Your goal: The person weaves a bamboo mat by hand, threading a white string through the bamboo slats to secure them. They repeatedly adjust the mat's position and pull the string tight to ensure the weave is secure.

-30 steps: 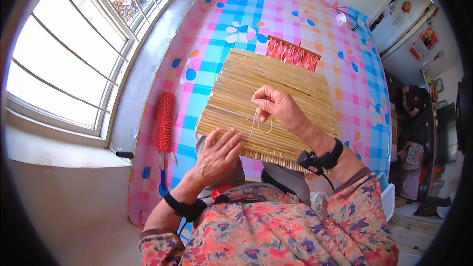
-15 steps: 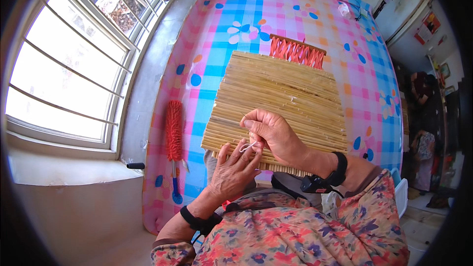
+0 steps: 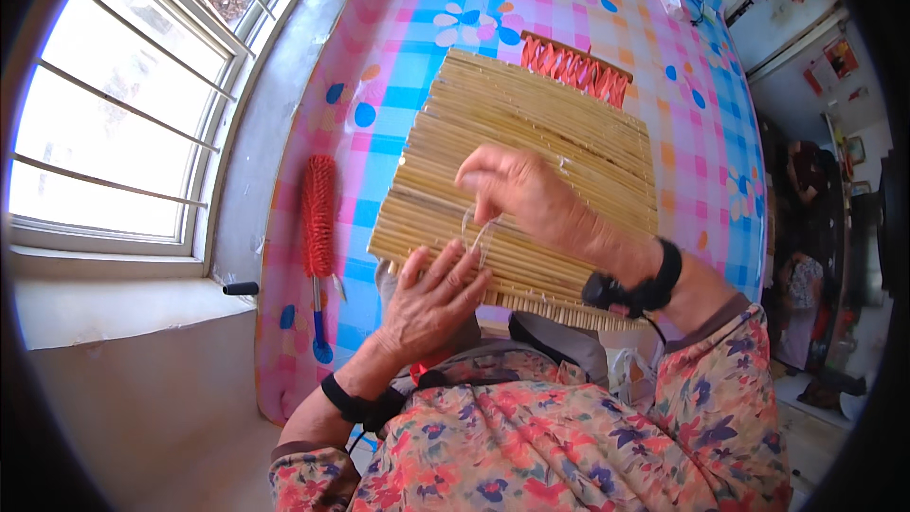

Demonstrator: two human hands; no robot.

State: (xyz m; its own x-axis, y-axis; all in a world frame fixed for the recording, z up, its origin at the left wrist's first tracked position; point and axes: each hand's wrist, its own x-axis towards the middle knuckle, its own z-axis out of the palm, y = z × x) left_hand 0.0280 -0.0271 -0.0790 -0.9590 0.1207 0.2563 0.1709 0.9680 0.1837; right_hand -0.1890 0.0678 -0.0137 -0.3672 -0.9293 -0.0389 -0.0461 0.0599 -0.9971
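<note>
A mat of thin straw-coloured stalks point(image 3: 550, 118) laid side by side is in front of me, its near edge over my lap. My left hand point(image 3: 428, 301) lies flat at the near left of this mat, fingers stretched over the stalks. Loose loops of thin white string point(image 3: 483, 235) rise beside its fingertips. Above them, my right hand point(image 3: 531, 197) is bent with thumb and fingers closed on the string; motion blurs the fingertips. A small white tuft point(image 3: 563, 162) shows on the mat right of that hand.
Plaid flowered sheeting point(image 3: 398, 95) covers the broad surface ahead. A red bristly duster point(image 3: 319, 213) with a blue handle end lies at the left. Past the mat's far edge is a wooden bar with red lacing point(image 3: 573, 66). A barred window point(image 3: 123, 123) stands at the left.
My right hand has lifted away from my left hand, and the string loops between them have become longer. The left hand stays flat on the mat. The view has shifted slightly.
</note>
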